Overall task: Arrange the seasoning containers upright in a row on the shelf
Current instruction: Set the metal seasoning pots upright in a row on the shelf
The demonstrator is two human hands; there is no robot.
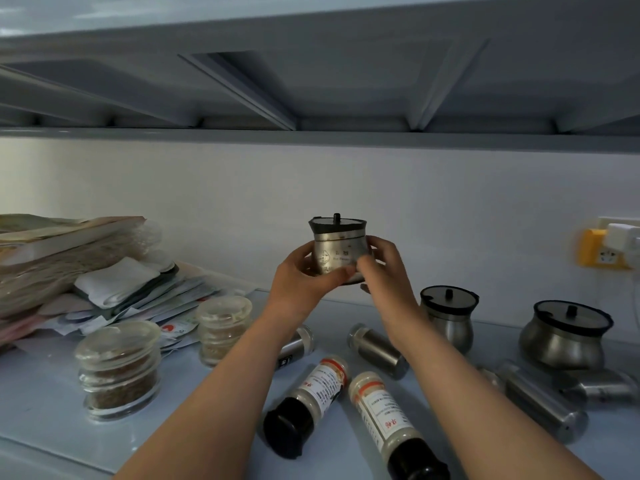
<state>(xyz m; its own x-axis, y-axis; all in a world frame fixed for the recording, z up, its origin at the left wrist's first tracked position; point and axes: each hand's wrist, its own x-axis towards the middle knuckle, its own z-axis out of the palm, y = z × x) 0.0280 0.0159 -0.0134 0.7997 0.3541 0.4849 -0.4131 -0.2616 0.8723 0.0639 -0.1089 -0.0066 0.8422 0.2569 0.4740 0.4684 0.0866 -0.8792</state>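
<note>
A steel seasoning pot [337,245] with a black lid is held upright in the air above the shelf [45,410]. My left hand [304,277] grips its left side and my right hand [384,263] grips its right side. Below, two steel pots stand upright, one [448,320] just right of my right forearm and a wider one [564,336] further right. Two plastic spice bottles [311,400] [391,424] with black caps lie on their sides between my forearms. Several steel shakers [377,349] lie flat. Two glass jars [119,368] [223,327] stand upright at the left.
A pile of books, papers and sachets [86,271] fills the back left of the shelf. A yellow wall socket with a white plug [609,247] sits at the far right. Another shelf's underside [311,98] hangs overhead. The white wall runs behind.
</note>
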